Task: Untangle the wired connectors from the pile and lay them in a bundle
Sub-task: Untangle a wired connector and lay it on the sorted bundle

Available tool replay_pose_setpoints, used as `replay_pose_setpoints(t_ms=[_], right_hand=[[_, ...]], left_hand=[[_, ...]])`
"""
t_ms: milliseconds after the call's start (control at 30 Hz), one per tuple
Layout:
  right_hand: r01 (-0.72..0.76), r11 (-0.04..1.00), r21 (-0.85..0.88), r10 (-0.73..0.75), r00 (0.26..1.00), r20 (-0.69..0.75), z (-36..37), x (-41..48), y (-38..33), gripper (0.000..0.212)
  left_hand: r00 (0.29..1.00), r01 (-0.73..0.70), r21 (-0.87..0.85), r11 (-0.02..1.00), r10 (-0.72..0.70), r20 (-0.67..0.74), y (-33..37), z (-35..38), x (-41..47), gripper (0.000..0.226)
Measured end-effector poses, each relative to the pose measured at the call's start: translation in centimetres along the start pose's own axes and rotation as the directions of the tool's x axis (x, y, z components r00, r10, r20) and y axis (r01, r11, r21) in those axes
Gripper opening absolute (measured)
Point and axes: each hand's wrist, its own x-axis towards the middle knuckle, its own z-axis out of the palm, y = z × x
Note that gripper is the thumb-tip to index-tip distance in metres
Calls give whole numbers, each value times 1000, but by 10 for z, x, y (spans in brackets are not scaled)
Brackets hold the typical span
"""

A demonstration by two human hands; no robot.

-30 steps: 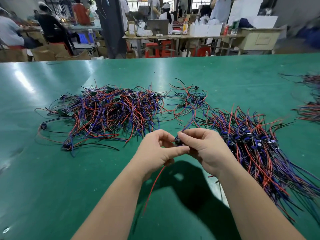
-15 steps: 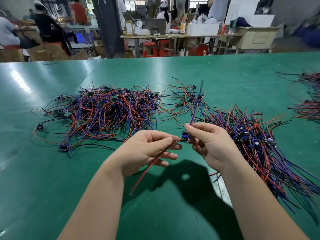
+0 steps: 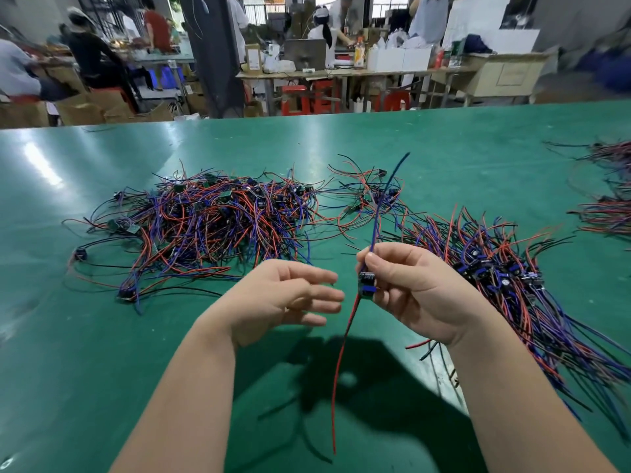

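A tangled pile [image 3: 211, 223] of red, blue and black wired connectors lies on the green table [image 3: 102, 353] at the left. A straighter bundle [image 3: 505, 278] of the same connectors lies at the right, wires trailing toward me. My right hand [image 3: 416, 291] pinches one wired connector [image 3: 367, 285] above the table; its blue wire points up and away, its red and black wires hang down. My left hand [image 3: 286, 298] hovers just left of it, fingers straight and relaxed, holding nothing.
A small loose tangle [image 3: 368, 196] lies between pile and bundle. More wire heaps [image 3: 607, 199] sit at the table's right edge. Beyond the far edge are work tables, red stools, boxes and several people.
My left hand has let go of the connector and its red wire and opened. My right hand has lifted the connector, so the wires now hang free.
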Motion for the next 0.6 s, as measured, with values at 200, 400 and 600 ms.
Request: replay_pose_setpoints(t_ms=[200, 400, 600], right_hand=[[9, 992, -128, -23, 994, -111, -1, 4, 3, 10], [110, 983, -144, -143, 961, -237, -5, 5, -3, 12], [269, 927, -261, -358, 843, -403, -19, 4, -13, 13]], left_hand=[[982, -178, -89, 980, 171, -82, -4, 34, 7, 21], [985, -119, 82, 990, 128, -115, -9, 38, 13, 14], [1000, -4, 326, 945, 3, 4, -16, 41, 11, 17]])
